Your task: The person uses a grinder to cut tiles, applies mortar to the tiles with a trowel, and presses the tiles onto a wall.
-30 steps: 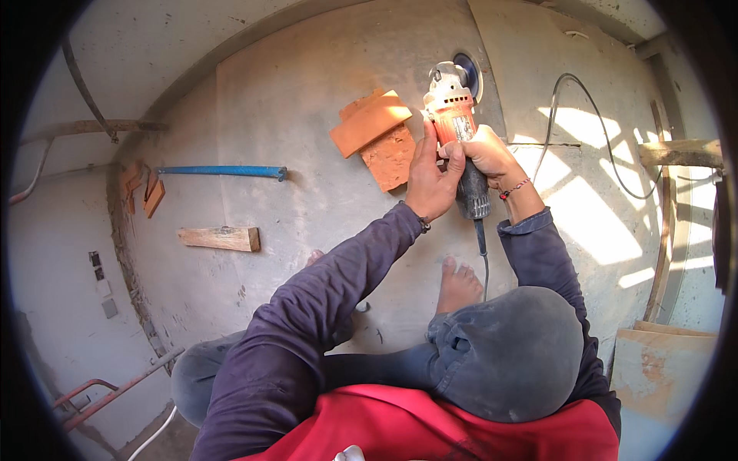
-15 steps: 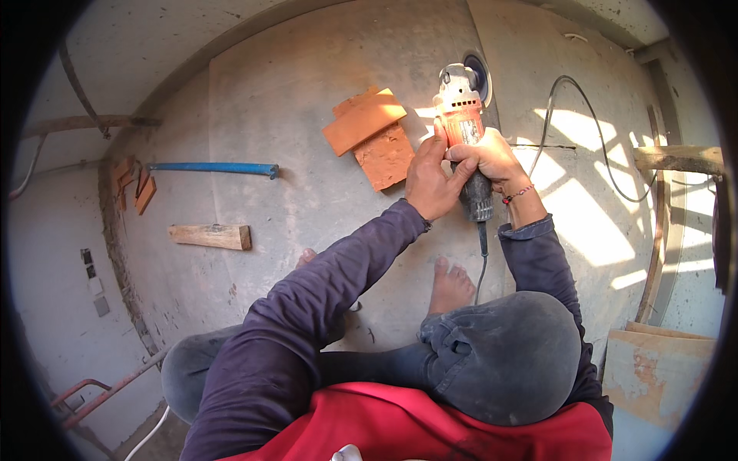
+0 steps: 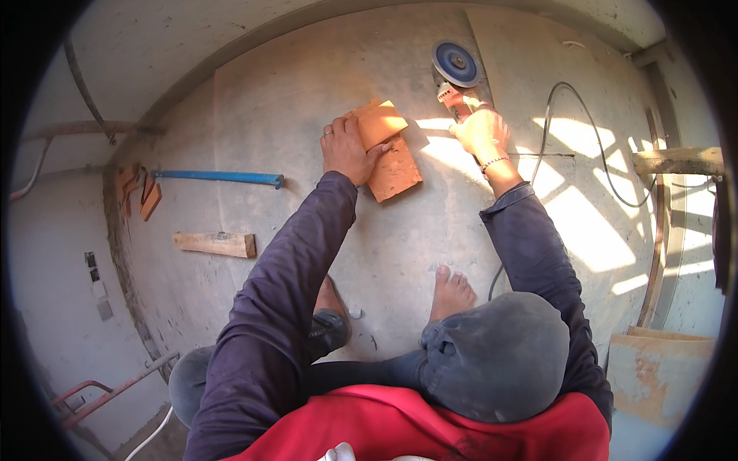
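Note:
My right hand (image 3: pixel 482 137) is closed around the red body of an angle grinder (image 3: pixel 457 100). Its blue cutting disc (image 3: pixel 446 63) faces up at the far end, well apart from the tiles. To the left, my left hand (image 3: pixel 347 152) grips the left end of a flat orange tile (image 3: pixel 386 123), thumb along the near edge. That tile lies across a rougher reddish clay tile (image 3: pixel 395 175), whose near part shows. Another orange piece peeks out at the far side of the stack. My right hand and forearm hide the grinder's rear.
A blue bar (image 3: pixel 219 177) and a wooden block (image 3: pixel 217 244) lie left on the concrete floor. Beyond them are orange tile pieces (image 3: pixel 151 203). A black cable (image 3: pixel 550 107) loops at the right. My bare foot (image 3: pixel 452 292) rests nearby; a stained board (image 3: pixel 659 376) stands lower right.
My left hand has left the grinder and moved left onto the orange tile. The grinder, now in my right hand alone, has turned so its disc faces up.

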Demonstrator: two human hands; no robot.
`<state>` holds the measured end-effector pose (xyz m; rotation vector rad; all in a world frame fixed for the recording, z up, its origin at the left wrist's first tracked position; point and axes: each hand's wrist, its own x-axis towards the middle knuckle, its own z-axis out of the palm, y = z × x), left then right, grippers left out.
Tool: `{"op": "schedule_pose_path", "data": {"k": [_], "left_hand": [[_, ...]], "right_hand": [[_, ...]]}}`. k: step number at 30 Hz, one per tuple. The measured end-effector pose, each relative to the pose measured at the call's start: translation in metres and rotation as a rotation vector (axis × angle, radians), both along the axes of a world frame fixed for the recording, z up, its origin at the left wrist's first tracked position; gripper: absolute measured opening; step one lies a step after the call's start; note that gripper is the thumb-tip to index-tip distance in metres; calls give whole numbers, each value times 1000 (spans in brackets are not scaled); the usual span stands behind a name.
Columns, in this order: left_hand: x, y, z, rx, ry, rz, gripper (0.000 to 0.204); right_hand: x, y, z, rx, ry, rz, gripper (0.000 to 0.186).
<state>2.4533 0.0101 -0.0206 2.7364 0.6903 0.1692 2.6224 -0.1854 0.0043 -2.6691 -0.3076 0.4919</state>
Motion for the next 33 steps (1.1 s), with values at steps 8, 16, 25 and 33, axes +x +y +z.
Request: {"op": "schedule_pose_path", "data": {"k": [8, 16, 25, 33], "left_hand": [[-46, 30, 35, -124, -339, -195, 74], [-103, 34, 125, -803, -260, 99, 72], [-184, 88, 188, -1127, -202, 194, 76], [-251, 132, 181, -1060, -335, 330, 70]], "right_hand": [[-12, 17, -21, -147, -129, 87, 61], [-16, 18, -25, -215, -147, 106, 63], [-21, 26, -5, -330, -181, 196, 83], [-12, 6, -19, -345, -166, 288, 102]]}}
